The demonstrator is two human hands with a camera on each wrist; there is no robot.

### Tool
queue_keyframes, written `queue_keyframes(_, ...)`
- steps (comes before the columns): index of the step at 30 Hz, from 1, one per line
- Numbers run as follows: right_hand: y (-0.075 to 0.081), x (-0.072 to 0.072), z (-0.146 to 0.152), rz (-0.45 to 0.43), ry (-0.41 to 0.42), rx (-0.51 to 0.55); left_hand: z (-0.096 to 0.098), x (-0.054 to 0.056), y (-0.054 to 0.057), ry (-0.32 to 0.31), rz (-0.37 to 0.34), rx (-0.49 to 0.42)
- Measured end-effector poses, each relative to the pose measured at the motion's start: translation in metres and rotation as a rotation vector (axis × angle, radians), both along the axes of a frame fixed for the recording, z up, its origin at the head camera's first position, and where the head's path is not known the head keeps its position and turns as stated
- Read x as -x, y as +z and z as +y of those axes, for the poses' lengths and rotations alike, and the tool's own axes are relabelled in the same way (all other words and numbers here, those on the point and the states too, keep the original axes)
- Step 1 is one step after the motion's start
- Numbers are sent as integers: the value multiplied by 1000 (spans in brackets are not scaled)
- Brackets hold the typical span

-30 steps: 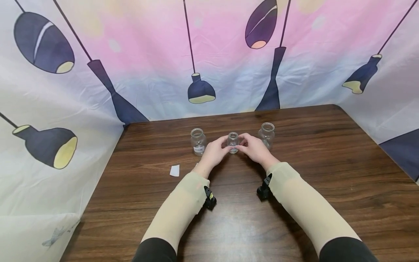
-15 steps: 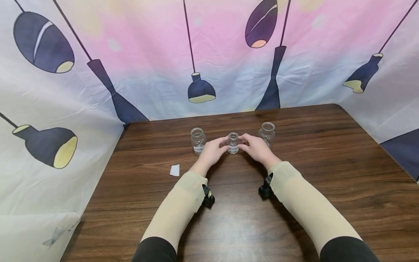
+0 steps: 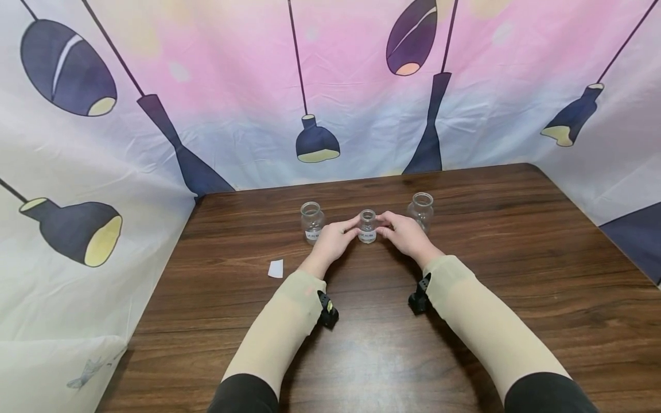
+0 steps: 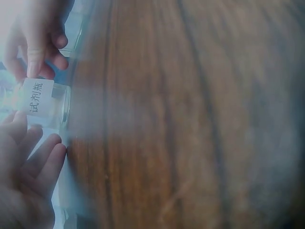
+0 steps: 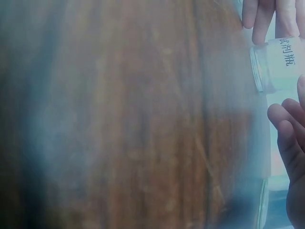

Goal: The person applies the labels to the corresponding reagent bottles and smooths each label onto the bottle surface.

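Observation:
A small clear glass reagent bottle stands upright and uncapped on the table, its white label printed with dark Chinese characters facing the person. From the left, my left hand holds the bottle, thumb at the label's edge and forefinger up by the neck. My right hand mirrors it on the other side, its thumb beside the label. In both wrist views the thumbs meet the label's edges while the other fingers bend loosely around the sides. The fingertips behind the glass are partly hidden.
Two larger open glass jars flank the hands: a labelled left jar, partly covered by the left hand, and a right jar behind the right hand. A white paper piece lies on the wooden table. A printed curtain hangs behind.
Both thumbs have slid outward off the label's face to its edges, so more of the label shows. The bottle has shifted very slightly toward the person. The jars have not moved.

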State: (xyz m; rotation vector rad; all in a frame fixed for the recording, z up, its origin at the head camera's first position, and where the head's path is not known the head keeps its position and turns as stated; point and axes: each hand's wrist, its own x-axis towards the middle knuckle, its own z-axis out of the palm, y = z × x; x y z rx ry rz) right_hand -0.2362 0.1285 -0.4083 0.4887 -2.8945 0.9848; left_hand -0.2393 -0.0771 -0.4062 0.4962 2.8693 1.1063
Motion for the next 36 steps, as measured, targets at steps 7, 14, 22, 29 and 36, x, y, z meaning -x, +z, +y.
queue_keyframes(7,-2,-1,0,-24,13,23,-2,0,-3,-9,-2,-25)
queue_keyframes(14,-3,-1,-1,-45,42,86,-1,0,-5,-46,-32,-74)
queue_keyframes(22,-4,0,-6,-37,57,86,5,2,-8,-36,3,-14)
queue_keyframes(29,-7,2,-7,-9,39,68,6,3,-10,-28,18,-16)
queue_keyframes(36,-10,3,-8,5,37,57,4,3,-11,-38,46,-28)
